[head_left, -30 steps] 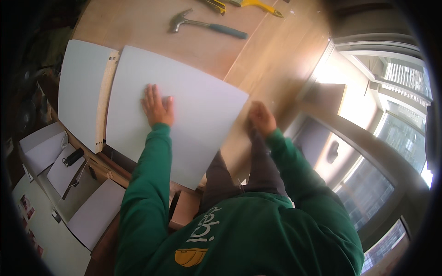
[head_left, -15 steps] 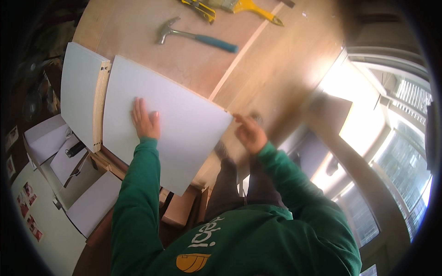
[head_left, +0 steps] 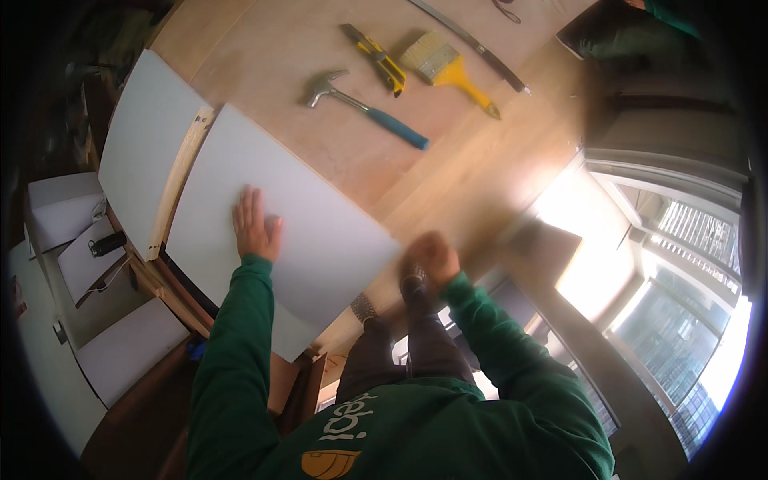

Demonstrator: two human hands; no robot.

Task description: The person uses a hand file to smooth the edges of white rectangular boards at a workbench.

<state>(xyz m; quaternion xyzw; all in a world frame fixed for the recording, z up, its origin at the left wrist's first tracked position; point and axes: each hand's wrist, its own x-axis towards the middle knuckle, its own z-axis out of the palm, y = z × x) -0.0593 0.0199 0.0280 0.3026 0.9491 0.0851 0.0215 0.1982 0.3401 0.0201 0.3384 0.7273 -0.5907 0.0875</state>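
My left hand [head_left: 257, 228] lies flat on a large white panel [head_left: 300, 232], fingers stretched out and pressing on nothing else. Just off the panel's right corner is my right hand [head_left: 433, 258], its fingers curled in and slightly smeared by motion. Whether it holds something small is hidden. Beside the large panel, to the left, stands a second white panel [head_left: 152, 132]. A raw wood edge strip [head_left: 178, 188] with small dark holes runs along it. Both panels rest on a wooden work surface [head_left: 264, 60].
On the far surface lie a claw hammer [head_left: 376, 114] with a teal handle, a yellow utility knife [head_left: 378, 62], a yellow-handled paintbrush [head_left: 450, 70] and a long dark-handled blade [head_left: 480, 50]. White boxes [head_left: 132, 352] stand at lower left. Another person's leg [head_left: 632, 40] shows at upper right.
My view has shifted, bringing the tools lower and more of the far surface into sight. The left hand stays on the panel. My right hand has curled tighter near the corner.
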